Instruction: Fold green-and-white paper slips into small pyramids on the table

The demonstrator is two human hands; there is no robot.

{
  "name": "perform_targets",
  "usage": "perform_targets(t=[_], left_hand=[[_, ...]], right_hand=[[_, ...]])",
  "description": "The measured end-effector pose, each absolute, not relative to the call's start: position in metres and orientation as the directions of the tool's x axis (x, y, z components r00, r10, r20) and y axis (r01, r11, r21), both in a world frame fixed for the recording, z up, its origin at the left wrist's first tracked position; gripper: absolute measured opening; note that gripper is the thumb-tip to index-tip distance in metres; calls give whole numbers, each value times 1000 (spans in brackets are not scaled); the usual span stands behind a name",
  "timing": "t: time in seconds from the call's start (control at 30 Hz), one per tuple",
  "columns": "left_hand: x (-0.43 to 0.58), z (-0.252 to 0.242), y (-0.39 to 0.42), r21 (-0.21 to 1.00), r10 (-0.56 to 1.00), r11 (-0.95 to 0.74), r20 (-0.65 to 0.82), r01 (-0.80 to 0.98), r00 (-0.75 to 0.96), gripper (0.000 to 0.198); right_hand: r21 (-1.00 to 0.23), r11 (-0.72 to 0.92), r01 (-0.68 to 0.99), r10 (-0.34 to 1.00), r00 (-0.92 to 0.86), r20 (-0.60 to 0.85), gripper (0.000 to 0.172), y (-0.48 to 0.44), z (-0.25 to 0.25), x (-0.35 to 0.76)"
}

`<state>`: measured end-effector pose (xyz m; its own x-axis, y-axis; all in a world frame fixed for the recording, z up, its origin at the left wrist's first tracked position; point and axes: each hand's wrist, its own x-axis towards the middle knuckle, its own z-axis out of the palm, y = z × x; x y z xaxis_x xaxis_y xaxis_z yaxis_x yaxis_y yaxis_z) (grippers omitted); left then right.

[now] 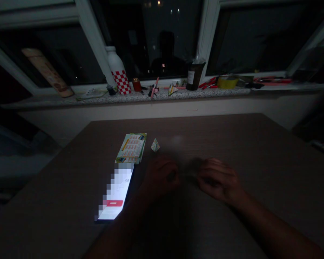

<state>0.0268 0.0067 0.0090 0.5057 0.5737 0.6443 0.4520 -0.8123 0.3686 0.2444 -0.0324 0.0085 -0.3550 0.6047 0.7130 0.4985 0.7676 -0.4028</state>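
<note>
My left hand (pixel 163 176) rests low over the dark wooden table (pixel 259 144), its fingers curled inward. Across a small gap, my right hand (pixel 217 178) is curled too, thumb and fingers pressed together. The light is dim, and whatever either hand may hold is too dark to make out. Just beyond my left hand stands a small folded paper pyramid (pixel 155 145). A stack of printed cards (pixel 132 146) lies to its left. Nearer to me, left of my left forearm, a phone (pixel 116 192) lies with its screen lit.
Along the granite windowsill (pixel 151 98) behind the table stand a red-and-white checked bottle (pixel 119 73), a small red jar (pixel 136 85), a dark cup (pixel 193 77) and a yellow container (pixel 227 82). A tall tube (pixel 47 72) leans at the left.
</note>
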Motion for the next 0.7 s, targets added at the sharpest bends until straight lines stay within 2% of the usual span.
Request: perform_targets(t=[0.17, 0.33, 0.7], left_hand=[[24, 8, 7, 553, 696, -717, 597, 424, 398, 8], [36, 1, -6, 647, 753, -655, 512, 390, 413, 19], [36, 4, -6, 592, 671, -739, 607, 321, 425, 11]], right_hand=[[-550, 669, 499, 702, -182, 688, 8, -33, 11, 248], [-569, 686, 453, 698, -191, 690, 8, -33, 8, 242], [-486, 757, 438, 616, -229, 754, 17, -31, 8, 245]])
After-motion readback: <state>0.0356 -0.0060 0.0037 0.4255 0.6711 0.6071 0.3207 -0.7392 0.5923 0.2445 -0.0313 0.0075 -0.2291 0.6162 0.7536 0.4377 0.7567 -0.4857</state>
